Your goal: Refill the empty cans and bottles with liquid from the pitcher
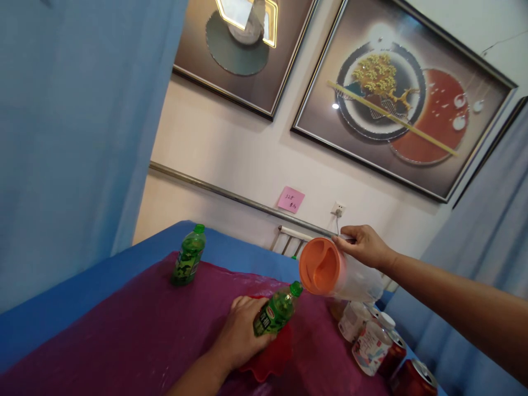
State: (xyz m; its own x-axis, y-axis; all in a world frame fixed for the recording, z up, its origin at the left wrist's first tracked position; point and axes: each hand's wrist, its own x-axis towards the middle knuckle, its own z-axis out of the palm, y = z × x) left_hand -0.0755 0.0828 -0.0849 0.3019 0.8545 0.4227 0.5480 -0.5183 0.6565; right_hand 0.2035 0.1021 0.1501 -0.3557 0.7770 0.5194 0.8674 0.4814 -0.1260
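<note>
My left hand (243, 333) is wrapped round a green drink bottle (278, 309), tilted to the right with its green cap on. Under the bottle lies a red scalloped dish (272, 357), partly covered by my hand. My right hand (365, 245) grips the handle of a clear plastic pitcher (357, 278). The pitcher is tipped on its side, its orange lid (320, 265) facing left, close to the bottle's cap. No liquid shows at its lid. Part of the handle is hidden by my fingers.
Another green bottle (190, 256) stands upright at the left on the purple sheet (165, 335). At the right edge are a clear labelled bottle (371, 346), several red cans (414, 379) and other containers. Blue curtains (74, 137) hang on both sides; a metal rail (231, 193) runs along the wall.
</note>
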